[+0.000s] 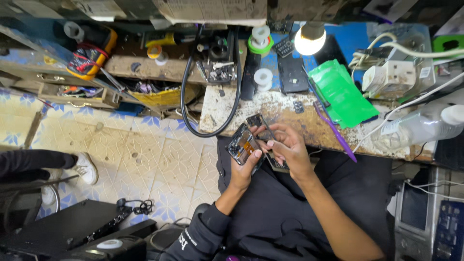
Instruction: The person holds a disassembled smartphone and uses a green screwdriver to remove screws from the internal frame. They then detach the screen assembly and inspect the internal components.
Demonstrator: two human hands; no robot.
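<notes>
Cluttered workbench (290, 113), left hand (244, 171) gripping opened phone (243, 145); right hand (285, 145) touching it

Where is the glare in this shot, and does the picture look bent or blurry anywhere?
Head view: the lit bulb is blown out white; wide-lens distortion curves the workbench edges; the opened phone in the left hand is sharp.

Opened phone (244, 145) in my left hand (243, 170): glossy glass, bare metal inside. Workbench top (285, 112): rough, chipped, stained. Green bag (340, 92): shiny plastic. Floor tiles (145, 154): matt, scuffed.
</notes>
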